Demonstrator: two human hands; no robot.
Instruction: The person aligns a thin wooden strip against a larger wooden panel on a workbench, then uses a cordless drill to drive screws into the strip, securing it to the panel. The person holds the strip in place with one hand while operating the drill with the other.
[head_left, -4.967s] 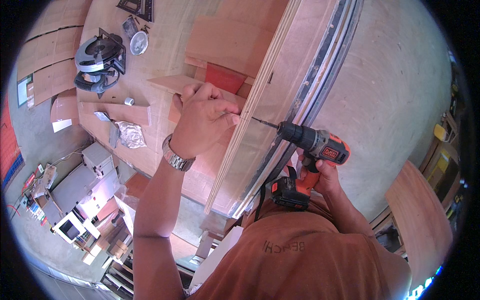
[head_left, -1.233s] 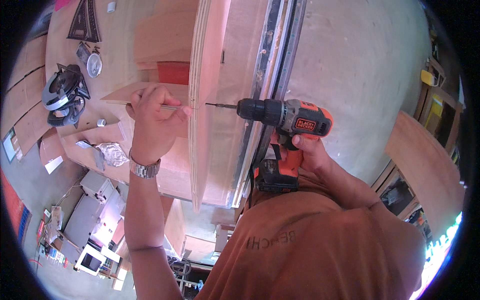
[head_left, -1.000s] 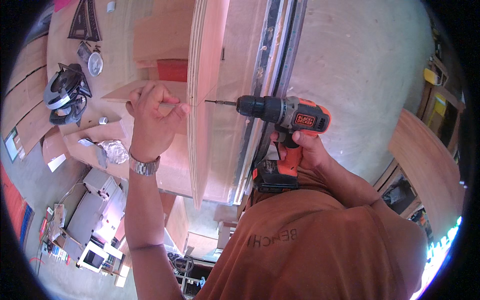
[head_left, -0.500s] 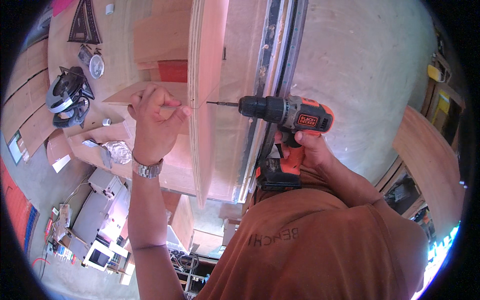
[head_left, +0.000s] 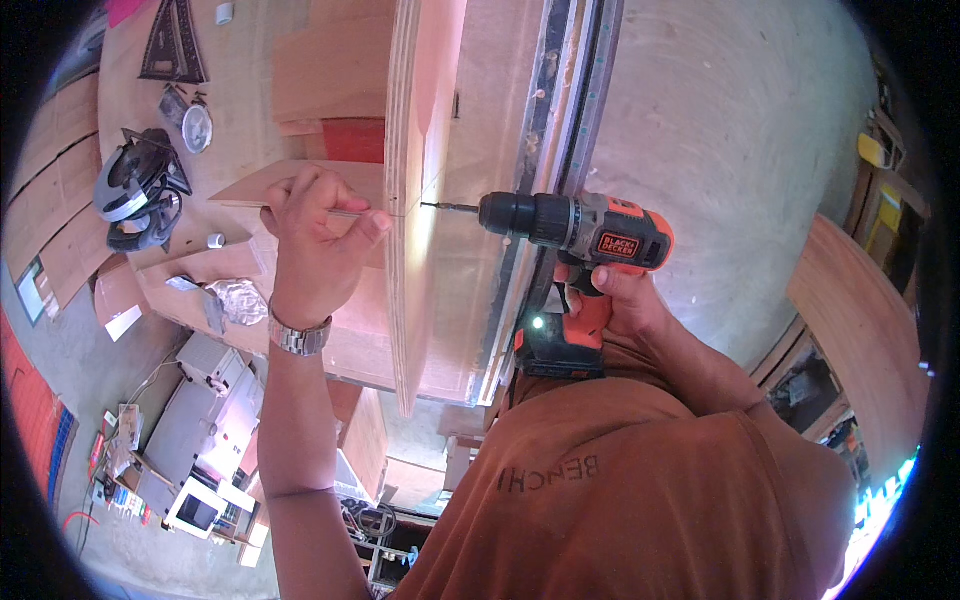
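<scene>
My right hand grips an orange and black cordless drill by its handle, fingers at the trigger. The drill lies level, its thin bit pointing left at the face of an upright plywood board. Whether the tip touches the wood I cannot tell. A lamp low on the drill is lit and throws a bright patch on the board. Beyond the board, my left hand is closed, thumb and fingers pinching the edge of a thin plywood panel that meets the board crosswise.
To the left lie a circular saw, a black speed square and a roll of tape on plywood. A metal-edged rail runs right of the board. A curved wooden panel stands far right. Lower left are cluttered boxes and a white framed item.
The drill's lamp has come on, lighting the board's face. The board and my left hand appear slightly further right in the picture; both hands keep their holds.
</scene>
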